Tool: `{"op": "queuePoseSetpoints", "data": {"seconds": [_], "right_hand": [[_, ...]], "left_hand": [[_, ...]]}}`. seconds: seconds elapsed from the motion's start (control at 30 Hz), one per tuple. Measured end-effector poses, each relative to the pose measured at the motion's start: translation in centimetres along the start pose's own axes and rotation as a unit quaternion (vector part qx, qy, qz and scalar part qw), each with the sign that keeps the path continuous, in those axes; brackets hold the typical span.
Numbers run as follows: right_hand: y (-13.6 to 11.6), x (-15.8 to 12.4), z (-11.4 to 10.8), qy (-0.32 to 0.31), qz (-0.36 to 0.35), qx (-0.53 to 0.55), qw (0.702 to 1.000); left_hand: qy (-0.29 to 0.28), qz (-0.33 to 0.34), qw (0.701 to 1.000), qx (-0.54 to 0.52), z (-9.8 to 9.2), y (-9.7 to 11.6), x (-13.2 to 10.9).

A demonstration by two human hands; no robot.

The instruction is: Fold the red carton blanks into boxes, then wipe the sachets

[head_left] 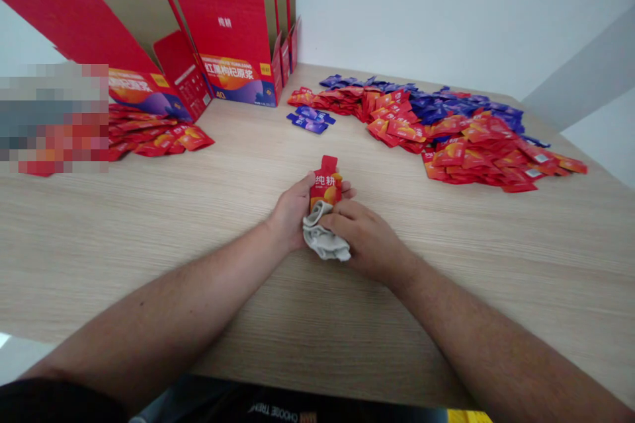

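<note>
A red pouch (326,184) with white lettering and an orange fruit print lies in my left hand (292,211), its narrow top pointing away from me. The fingers of that hand curl round the pouch from beneath. My right hand (370,238) grips a crumpled pale grey cloth (325,238) and presses it against the lower part of the pouch. The cloth hides the pouch's bottom end. Both hands are above the middle of the wooden table (238,317).
Large red cartons (233,26) with raised flaps stand at the back left. Red pouches (169,139) lie before them, partly behind a blurred patch. Two blue pouches (311,120) lie beyond my hands. Heaped red pouches (486,145) and blue pouches (461,109) spread across the back right.
</note>
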State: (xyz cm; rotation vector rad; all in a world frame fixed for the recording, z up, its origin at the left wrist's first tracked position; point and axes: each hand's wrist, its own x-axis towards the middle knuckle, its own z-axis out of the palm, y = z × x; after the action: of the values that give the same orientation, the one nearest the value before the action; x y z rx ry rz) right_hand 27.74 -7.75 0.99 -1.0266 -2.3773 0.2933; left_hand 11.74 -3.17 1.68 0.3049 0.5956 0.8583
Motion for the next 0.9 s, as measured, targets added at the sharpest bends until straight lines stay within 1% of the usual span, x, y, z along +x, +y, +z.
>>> {"op": "queuePoseSetpoints", "data": {"seconds": [0.03,0.13,0.17,0.27,0.3,0.33,0.4,0.43,0.47,0.53,0.57,0.6,0.67,0.7,0.73,0.8,0.83,0.87,0.9], "right_hand": [[0.0,0.0,0.0,-0.002,-0.008,0.007,1.0],[0.1,0.0,0.1,0.059,0.042,0.013,0.997],[0.1,0.0,0.1,0.063,0.047,0.011,0.997],[-0.1,0.0,0.2,0.005,-0.002,0.006,1.0],[-0.1,0.0,0.1,0.002,-0.007,0.005,1.0],[0.0,0.0,0.1,0.02,0.006,0.001,1.0],[0.0,0.0,-0.1,0.084,0.059,-0.014,0.995],[0.0,0.0,-0.3,0.106,0.073,-0.021,0.991],[0.0,0.1,-0.4,0.112,0.069,-0.027,0.991],[-0.1,0.1,-0.8,0.097,0.043,-0.033,0.994],[0.0,0.1,-1.0,0.099,0.041,-0.036,0.994],[0.1,0.2,-1.2,0.113,0.056,-0.042,0.991],[0.5,0.1,-1.5,0.161,0.11,-0.055,0.979],[0.6,0.1,-1.6,0.174,0.124,-0.056,0.975],[0.8,0.0,-1.7,0.17,0.118,-0.052,0.977],[1.0,0.0,-1.8,0.137,0.083,-0.04,0.986],[1.1,0.0,-1.8,0.13,0.074,-0.036,0.988],[1.2,0.0,-1.8,0.139,0.08,-0.039,0.986],[1.3,0.0,-1.8,0.16,0.098,-0.047,0.981]], "left_hand": [[0.001,0.003,1.0,-0.003,0.0,0.1,0.0],[-0.015,0.023,0.999,-0.018,-0.1,0.3,0.1],[-0.016,0.02,1.0,-0.018,-0.1,0.3,0.0],[0.0,-0.012,1.0,-0.001,0.0,0.2,-0.1],[0.003,-0.012,1.0,0.002,0.1,0.0,-0.2],[0.003,-0.003,1.0,0.001,0.2,-0.2,-0.2],[-0.001,0.019,1.0,-0.004,0.5,-0.8,-0.3],[-0.003,0.02,1.0,-0.003,0.6,-1.2,-0.3],[-0.004,0.009,1.0,0.002,0.7,-1.5,-0.4],[-0.007,-0.012,1.0,0.013,0.9,-1.9,-0.6],[-0.008,-0.016,1.0,0.019,0.9,-2.0,-0.7],[-0.009,-0.016,0.999,0.028,0.9,-2.1,-0.8],[-0.016,-0.013,0.998,0.051,0.9,-2.1,-1.0],[-0.019,-0.013,0.998,0.065,0.9,-2.1,-1.0],[-0.021,-0.015,0.997,0.075,0.9,-2.1,-1.1],[-0.02,-0.019,0.996,0.083,1.0,-2.0,-1.1],[-0.015,-0.023,0.996,0.085,1.0,-2.0,-1.1],[-0.01,-0.029,0.996,0.089,1.0,-2.0,-1.2],[-0.006,-0.038,0.995,0.096,1.0,-1.9,-1.2]]}}
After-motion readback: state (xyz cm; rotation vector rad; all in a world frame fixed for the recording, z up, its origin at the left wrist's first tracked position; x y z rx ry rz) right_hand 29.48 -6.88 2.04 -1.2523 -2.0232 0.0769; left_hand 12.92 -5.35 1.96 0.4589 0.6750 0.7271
